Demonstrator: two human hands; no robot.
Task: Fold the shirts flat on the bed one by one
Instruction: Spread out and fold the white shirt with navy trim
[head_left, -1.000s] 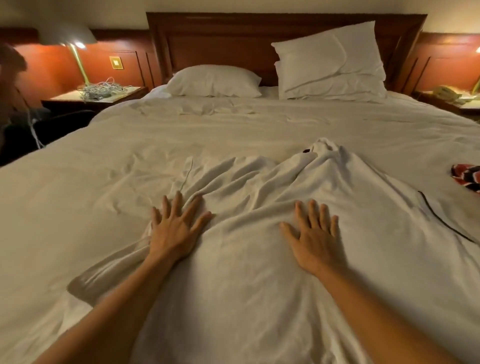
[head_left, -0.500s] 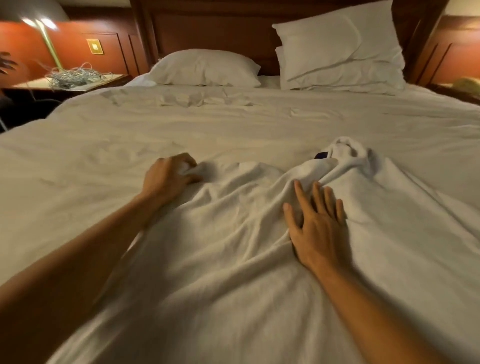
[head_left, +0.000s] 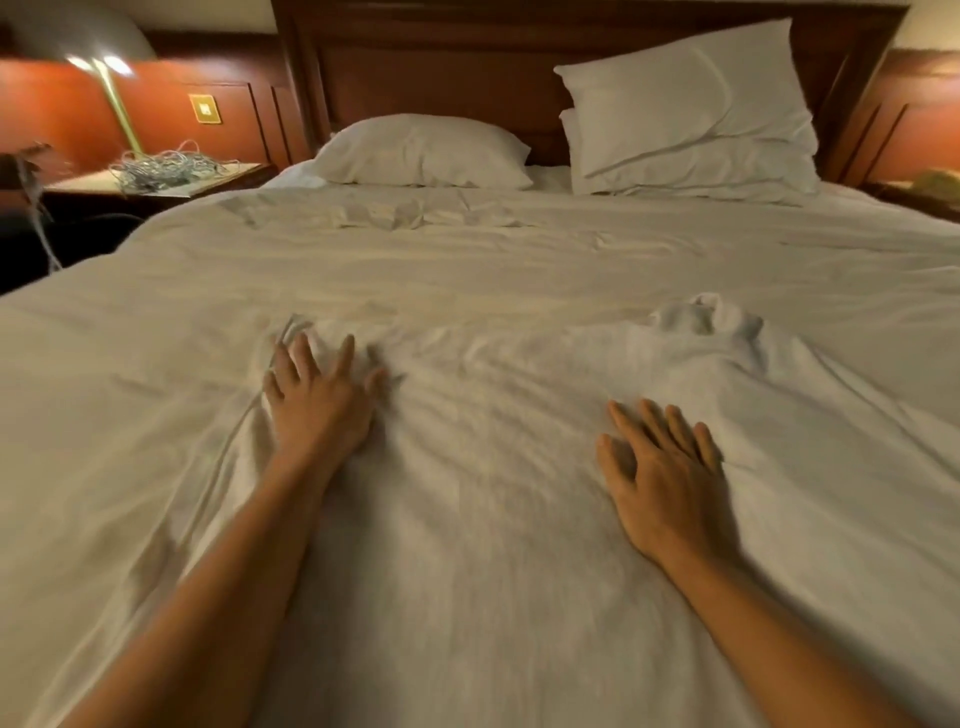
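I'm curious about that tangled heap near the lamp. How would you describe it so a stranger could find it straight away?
Start at the wooden headboard and go left past the single flat pillow to the bedside table. On it, at the foot of the lamp, lies a tangle of pale cables, the only loose, stringy heap there.

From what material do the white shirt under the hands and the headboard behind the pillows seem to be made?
White shirt: seems a soft, matte woven fabric, perhaps cotton; it lies in many fine creases and its collar is bunched. Headboard: looks like dark reddish wood with a smooth, slightly shiny finish; framed panels show, though it may be veneer.
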